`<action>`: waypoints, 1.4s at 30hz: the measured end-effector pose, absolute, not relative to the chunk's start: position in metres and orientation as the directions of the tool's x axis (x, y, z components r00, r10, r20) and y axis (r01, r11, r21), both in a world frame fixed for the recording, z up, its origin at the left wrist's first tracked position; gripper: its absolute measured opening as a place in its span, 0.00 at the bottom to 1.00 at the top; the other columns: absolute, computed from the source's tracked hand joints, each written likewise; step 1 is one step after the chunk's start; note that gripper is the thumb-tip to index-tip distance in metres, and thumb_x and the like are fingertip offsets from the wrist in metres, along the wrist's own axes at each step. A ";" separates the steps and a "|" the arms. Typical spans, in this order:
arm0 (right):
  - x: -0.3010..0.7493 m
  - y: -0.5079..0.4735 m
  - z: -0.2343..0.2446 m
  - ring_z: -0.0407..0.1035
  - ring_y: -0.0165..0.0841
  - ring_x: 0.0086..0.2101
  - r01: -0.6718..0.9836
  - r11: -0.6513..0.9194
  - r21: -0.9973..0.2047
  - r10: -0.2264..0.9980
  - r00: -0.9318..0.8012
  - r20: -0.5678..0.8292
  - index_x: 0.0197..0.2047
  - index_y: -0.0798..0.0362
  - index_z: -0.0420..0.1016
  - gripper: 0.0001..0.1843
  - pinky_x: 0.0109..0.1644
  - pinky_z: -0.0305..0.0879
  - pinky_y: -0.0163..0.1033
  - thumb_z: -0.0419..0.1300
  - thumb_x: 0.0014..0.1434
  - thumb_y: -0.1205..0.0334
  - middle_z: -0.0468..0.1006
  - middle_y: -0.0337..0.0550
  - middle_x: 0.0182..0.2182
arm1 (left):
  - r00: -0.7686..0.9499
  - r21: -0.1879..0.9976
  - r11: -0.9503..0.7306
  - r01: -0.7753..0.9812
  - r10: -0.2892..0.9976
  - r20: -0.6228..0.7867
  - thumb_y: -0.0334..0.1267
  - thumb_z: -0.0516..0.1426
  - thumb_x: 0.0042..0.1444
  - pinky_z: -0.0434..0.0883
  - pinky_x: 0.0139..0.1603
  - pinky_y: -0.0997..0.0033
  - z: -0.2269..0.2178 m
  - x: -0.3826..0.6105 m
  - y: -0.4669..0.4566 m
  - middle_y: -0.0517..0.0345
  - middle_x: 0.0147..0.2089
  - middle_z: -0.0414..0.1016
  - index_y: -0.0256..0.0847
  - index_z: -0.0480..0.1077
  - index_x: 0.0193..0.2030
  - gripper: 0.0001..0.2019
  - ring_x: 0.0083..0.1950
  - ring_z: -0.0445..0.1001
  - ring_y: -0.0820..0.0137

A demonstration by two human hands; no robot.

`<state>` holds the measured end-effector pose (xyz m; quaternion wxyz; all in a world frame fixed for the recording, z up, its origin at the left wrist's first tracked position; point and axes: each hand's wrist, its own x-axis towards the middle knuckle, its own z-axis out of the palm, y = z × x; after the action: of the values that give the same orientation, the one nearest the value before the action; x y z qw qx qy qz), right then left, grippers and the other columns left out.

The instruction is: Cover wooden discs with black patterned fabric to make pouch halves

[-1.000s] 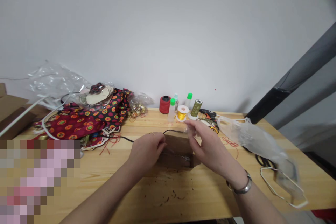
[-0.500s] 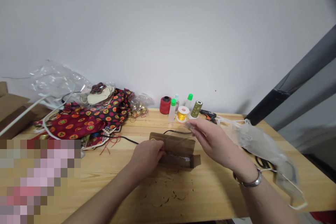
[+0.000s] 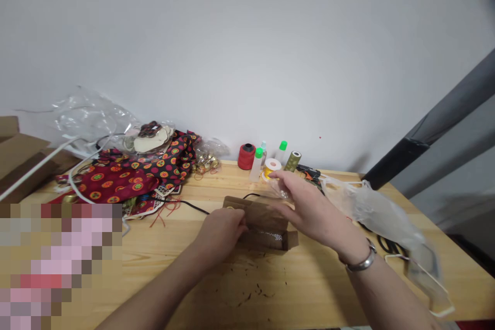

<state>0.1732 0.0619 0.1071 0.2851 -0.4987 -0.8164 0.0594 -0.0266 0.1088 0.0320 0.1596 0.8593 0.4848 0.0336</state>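
Note:
My left hand [image 3: 223, 227] is closed on the left end of a small open brown cardboard box [image 3: 266, 242], its fingertips inside the near edge. White dotted material shows along the inside of the box, and its lid flap stands up at the back. Above the box's right side, my right hand [image 3: 309, 206] hovers with thumb and forefinger spread. Between them is a small clear plastic piece [image 3: 280, 190], which seems held; its exact kind is too small to tell. A silver bracelet [image 3: 361, 260] circles the right wrist.
Along the wall stand red thread [image 3: 246, 157], green-capped bottles [image 3: 256, 165], a yellow cord spool [image 3: 273, 164] and an olive spool [image 3: 293, 160]. Patterned fabric [image 3: 127, 175] and bagged bells [image 3: 209, 160] lie left. At right is a plastic bag [image 3: 382, 211]. Dark scraps [image 3: 251, 294] dot the table.
My right hand has moved slightly left and its thumb and forefinger have spread apart. The left hand stays on the box. The whole view has shifted a little.

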 end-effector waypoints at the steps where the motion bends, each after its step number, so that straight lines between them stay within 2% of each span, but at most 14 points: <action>1: 0.174 0.062 0.109 0.70 0.37 0.41 0.794 0.473 -0.382 0.858 -0.316 0.404 0.58 0.48 0.60 0.24 0.43 0.67 0.42 0.58 0.59 0.65 0.74 0.46 0.44 | 0.527 0.308 -0.477 0.823 0.844 -0.099 0.38 0.54 0.55 0.63 0.34 0.70 0.031 -0.027 0.109 0.54 0.33 0.79 0.43 0.73 0.31 0.07 0.38 0.75 0.63; 3: 0.176 0.062 0.113 0.69 0.33 0.33 0.814 0.432 -0.388 0.874 -0.272 0.402 0.52 0.49 0.63 0.16 0.37 0.65 0.38 0.55 0.61 0.67 0.74 0.42 0.37 | 0.527 0.308 -0.476 0.823 0.843 -0.105 0.37 0.54 0.55 0.63 0.34 0.69 0.030 -0.027 0.109 0.53 0.33 0.79 0.43 0.73 0.30 0.07 0.37 0.75 0.63; 5: 0.179 0.063 0.119 0.67 0.31 0.30 0.823 0.425 -0.377 0.870 -0.256 0.422 0.44 0.49 0.66 0.08 0.34 0.63 0.35 0.54 0.61 0.68 0.73 0.39 0.32 | 0.532 0.310 -0.479 0.821 0.839 -0.112 0.36 0.53 0.55 0.63 0.34 0.69 0.030 -0.028 0.109 0.52 0.33 0.79 0.42 0.73 0.30 0.07 0.37 0.76 0.62; 8: 0.185 0.063 0.128 0.67 0.30 0.28 0.827 0.438 -0.352 0.845 -0.245 0.474 0.39 0.50 0.67 0.04 0.34 0.62 0.35 0.55 0.60 0.68 0.73 0.38 0.30 | 0.531 0.311 -0.477 0.822 0.840 -0.115 0.36 0.54 0.54 0.63 0.35 0.68 0.030 -0.029 0.109 0.52 0.33 0.79 0.42 0.72 0.30 0.06 0.38 0.76 0.62; 15: 0.188 0.060 0.139 0.70 0.33 0.32 0.824 0.428 -0.371 0.835 -0.203 0.512 0.44 0.49 0.71 0.08 0.36 0.65 0.38 0.54 0.62 0.64 0.77 0.42 0.35 | 0.531 0.319 -0.474 0.821 0.839 -0.120 0.35 0.54 0.54 0.63 0.35 0.69 0.031 -0.029 0.109 0.53 0.33 0.78 0.42 0.72 0.30 0.06 0.38 0.76 0.62; 22: 0.186 0.057 0.148 0.67 0.28 0.28 0.803 0.478 -0.355 0.804 -0.237 0.546 0.42 0.50 0.71 0.09 0.33 0.63 0.35 0.50 0.66 0.64 0.75 0.38 0.30 | 0.541 0.322 -0.486 0.812 0.834 -0.106 0.34 0.53 0.54 0.63 0.34 0.69 0.028 -0.031 0.109 0.52 0.32 0.78 0.42 0.72 0.29 0.08 0.37 0.75 0.62; 26: 0.185 0.060 0.150 0.67 0.30 0.32 0.788 0.504 -0.354 0.794 -0.262 0.548 0.43 0.50 0.70 0.10 0.36 0.63 0.36 0.48 0.67 0.64 0.74 0.41 0.33 | 0.557 0.337 -0.500 0.798 0.826 -0.092 0.33 0.53 0.54 0.62 0.35 0.69 0.028 -0.032 0.109 0.53 0.33 0.78 0.42 0.72 0.29 0.08 0.37 0.75 0.63; 32: 0.180 0.062 0.147 0.66 0.31 0.37 0.751 0.555 -0.358 0.784 -0.329 0.526 0.46 0.49 0.71 0.13 0.41 0.64 0.37 0.47 0.67 0.66 0.70 0.43 0.38 | 0.558 0.383 -0.502 0.776 0.829 -0.045 0.40 0.56 0.54 0.60 0.33 0.71 0.036 -0.034 0.105 0.56 0.32 0.77 0.43 0.72 0.30 0.06 0.36 0.74 0.63; 35: 0.177 0.062 0.145 0.66 0.31 0.37 0.730 0.568 -0.381 0.784 -0.339 0.520 0.47 0.48 0.72 0.13 0.41 0.64 0.37 0.47 0.67 0.65 0.69 0.43 0.39 | 0.541 0.494 -0.481 0.725 0.841 0.025 0.44 0.57 0.53 0.60 0.31 0.72 0.039 -0.034 0.104 0.60 0.30 0.76 0.43 0.71 0.31 0.08 0.33 0.72 0.67; 39: 0.173 0.064 0.144 0.66 0.31 0.36 0.732 0.571 -0.371 0.781 -0.346 0.520 0.51 0.49 0.70 0.14 0.41 0.64 0.37 0.48 0.67 0.66 0.70 0.42 0.36 | 0.515 0.726 -0.443 0.526 0.845 0.143 0.40 0.57 0.54 0.63 0.33 0.74 0.041 -0.031 0.104 0.63 0.29 0.76 0.43 0.72 0.33 0.05 0.31 0.71 0.70; 42: 0.172 0.066 0.144 0.67 0.31 0.38 0.727 0.572 -0.380 0.784 -0.349 0.513 0.50 0.51 0.70 0.12 0.43 0.63 0.36 0.49 0.67 0.65 0.73 0.42 0.36 | 0.503 0.763 -0.425 0.486 0.851 0.154 0.37 0.55 0.54 0.63 0.34 0.74 0.043 -0.029 0.104 0.64 0.28 0.76 0.42 0.72 0.29 0.07 0.30 0.71 0.71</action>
<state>0.1716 0.0660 0.1437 0.3365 -0.4608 -0.8202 0.0425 -0.0293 0.1039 0.0434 0.3355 0.7993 0.4180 0.2717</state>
